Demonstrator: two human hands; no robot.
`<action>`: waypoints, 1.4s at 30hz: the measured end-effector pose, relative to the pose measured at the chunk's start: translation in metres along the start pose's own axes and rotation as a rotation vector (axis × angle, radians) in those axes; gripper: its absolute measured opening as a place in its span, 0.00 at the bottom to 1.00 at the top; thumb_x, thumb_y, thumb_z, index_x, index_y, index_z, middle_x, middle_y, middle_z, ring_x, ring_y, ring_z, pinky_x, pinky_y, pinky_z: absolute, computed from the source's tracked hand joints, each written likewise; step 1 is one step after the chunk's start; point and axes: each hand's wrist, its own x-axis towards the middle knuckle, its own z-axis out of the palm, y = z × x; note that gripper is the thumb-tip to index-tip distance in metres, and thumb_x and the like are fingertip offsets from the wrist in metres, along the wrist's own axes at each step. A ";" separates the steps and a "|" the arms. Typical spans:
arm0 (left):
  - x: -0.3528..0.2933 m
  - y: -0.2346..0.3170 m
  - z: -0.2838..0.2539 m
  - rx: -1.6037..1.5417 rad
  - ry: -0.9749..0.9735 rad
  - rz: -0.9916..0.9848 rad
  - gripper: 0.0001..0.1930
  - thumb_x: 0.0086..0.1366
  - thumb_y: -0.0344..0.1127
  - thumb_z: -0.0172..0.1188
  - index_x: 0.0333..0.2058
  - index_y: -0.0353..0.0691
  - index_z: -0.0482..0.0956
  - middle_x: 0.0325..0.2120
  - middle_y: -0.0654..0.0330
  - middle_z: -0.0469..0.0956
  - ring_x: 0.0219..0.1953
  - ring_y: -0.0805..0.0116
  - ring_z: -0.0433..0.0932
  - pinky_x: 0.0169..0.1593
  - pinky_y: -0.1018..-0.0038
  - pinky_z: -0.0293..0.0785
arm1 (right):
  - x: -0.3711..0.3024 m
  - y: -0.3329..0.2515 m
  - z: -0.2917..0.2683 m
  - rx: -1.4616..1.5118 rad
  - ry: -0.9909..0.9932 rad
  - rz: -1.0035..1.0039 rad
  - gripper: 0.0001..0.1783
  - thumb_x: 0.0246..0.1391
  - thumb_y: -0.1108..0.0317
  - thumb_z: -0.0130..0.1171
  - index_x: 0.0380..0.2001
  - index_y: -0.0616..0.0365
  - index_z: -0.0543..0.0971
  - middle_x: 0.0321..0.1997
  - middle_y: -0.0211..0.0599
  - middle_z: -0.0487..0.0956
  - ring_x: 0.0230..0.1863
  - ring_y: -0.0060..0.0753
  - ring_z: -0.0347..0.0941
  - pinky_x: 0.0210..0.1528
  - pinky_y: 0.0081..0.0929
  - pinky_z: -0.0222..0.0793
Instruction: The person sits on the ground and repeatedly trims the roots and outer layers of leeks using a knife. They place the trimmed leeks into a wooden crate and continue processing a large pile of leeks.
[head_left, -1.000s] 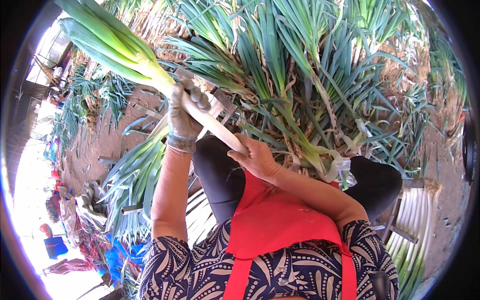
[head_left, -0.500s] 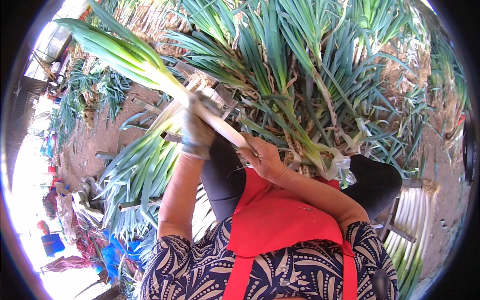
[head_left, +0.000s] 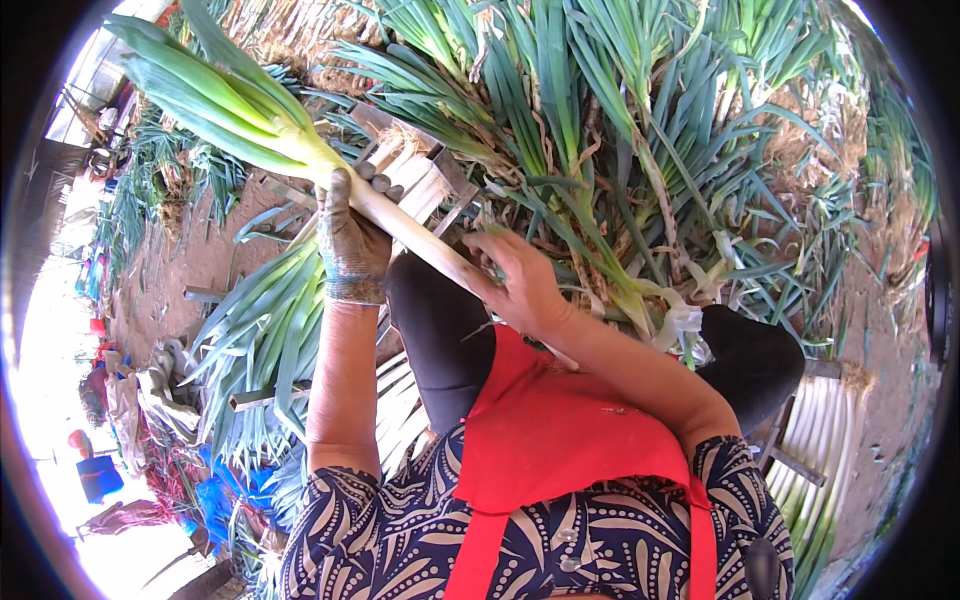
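A large green onion with a long white stalk lies slantwise before me, its broad green leaves fanning toward the upper left. My left hand, in a dirty knitted glove, is closed around the stalk just below the leaves. At the lower part of the stalk is my bare right hand, its fingers loosely stretched and apart beyond the stalk. The stalk passes beneath this hand, and a pale end shows below the wrist. My right thumb is mostly hidden.
A big heap of untrimmed green onions fills the space ahead. Clean white stalks lie in a rack by my left knee and in another rack at right. Blue plastic and sacks lie at the left.
My left hand has turned, showing its fingers around the stalk. My right fingers have loosened from the stalk's lower end and stretched out, and more stalk now shows beyond that hand.
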 end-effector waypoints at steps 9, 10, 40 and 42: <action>-0.020 0.006 0.008 0.049 0.106 0.084 0.14 0.63 0.39 0.61 0.45 0.47 0.68 0.32 0.60 0.75 0.33 0.67 0.76 0.40 0.65 0.78 | 0.041 -0.020 0.016 -0.202 -0.184 0.057 0.06 0.44 0.65 0.63 0.24 0.55 0.81 0.26 0.37 0.79 0.28 0.44 0.77 0.31 0.34 0.74; -0.021 0.006 0.007 0.054 0.106 0.092 0.15 0.63 0.38 0.61 0.45 0.47 0.68 0.32 0.60 0.75 0.33 0.67 0.76 0.40 0.65 0.78 | 0.040 -0.020 0.018 -0.210 -0.189 0.071 0.06 0.43 0.66 0.64 0.24 0.55 0.81 0.26 0.37 0.79 0.28 0.44 0.77 0.31 0.34 0.74; 0.055 0.063 -0.045 -0.078 0.145 0.124 0.15 0.62 0.47 0.60 0.39 0.43 0.71 0.27 0.61 0.74 0.30 0.67 0.74 0.38 0.69 0.75 | -0.137 0.106 -0.191 -0.866 -1.228 0.718 0.22 0.46 0.55 0.58 0.43 0.55 0.79 0.38 0.48 0.80 0.41 0.51 0.77 0.43 0.42 0.73; 0.051 0.062 -0.043 -0.088 0.195 0.192 0.16 0.62 0.47 0.60 0.40 0.43 0.71 0.27 0.61 0.74 0.30 0.67 0.74 0.38 0.70 0.75 | -0.113 0.096 -0.171 -0.827 -1.130 0.577 0.23 0.46 0.54 0.60 0.43 0.57 0.78 0.40 0.47 0.80 0.43 0.50 0.77 0.44 0.40 0.73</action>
